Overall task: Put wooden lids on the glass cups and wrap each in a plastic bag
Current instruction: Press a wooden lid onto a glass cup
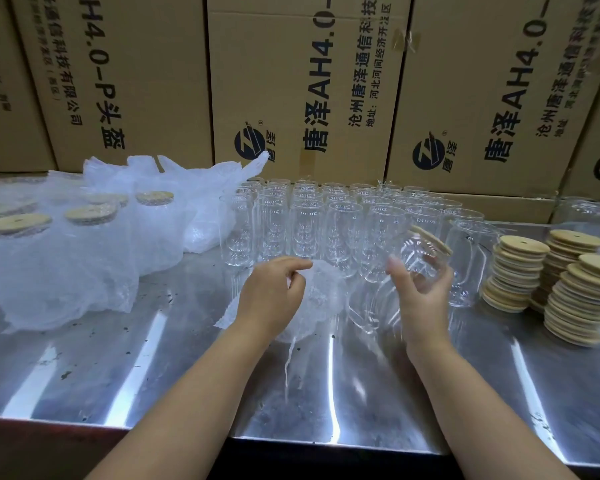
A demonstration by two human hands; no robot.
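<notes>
My right hand (420,289) grips a clear glass cup (418,258) tilted on its side, with a wooden lid (430,239) on its mouth, facing up and to the right. My left hand (274,292) pinches a clear bubble plastic bag (321,303) that lies on the steel table (153,358), just left of the cup. Several bare glass cups (326,216) stand in rows behind both hands. Stacks of wooden lids (548,282) sit at the right. Wrapped, lidded cups (94,230) stand at the left under plastic.
A wall of printed cardboard boxes (309,84) closes off the back of the table. A loose heap of plastic bags (194,195) lies at the back left. A handled glass mug (471,258) stands between the held cup and the lid stacks. The table's front edge (326,441) runs near me.
</notes>
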